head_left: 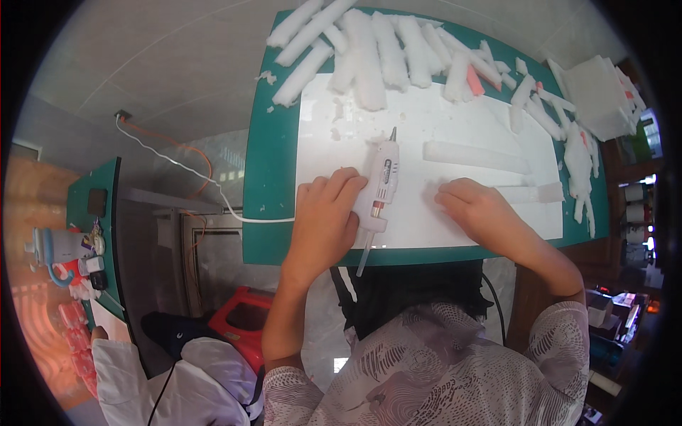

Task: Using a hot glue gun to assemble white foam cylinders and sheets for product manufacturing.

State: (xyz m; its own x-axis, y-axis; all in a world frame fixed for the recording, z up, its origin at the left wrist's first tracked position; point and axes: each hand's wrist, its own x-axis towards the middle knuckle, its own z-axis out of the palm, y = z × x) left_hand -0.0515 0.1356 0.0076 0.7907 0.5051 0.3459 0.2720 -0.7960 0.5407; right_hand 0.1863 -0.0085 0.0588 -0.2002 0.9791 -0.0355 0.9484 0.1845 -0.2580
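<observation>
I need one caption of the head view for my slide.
Left fingers around a pale glue gun, white strips strewn across the far side of the green table.

Pale glue gun, white sheet; green table; white strips, far; grey shirt, dark wavy lines, near.

Hot-glue gun, center: one. Glue stick, below center: one. Green-topped tables, center and left: two. White foam strips, upper center: over ten.
</observation>
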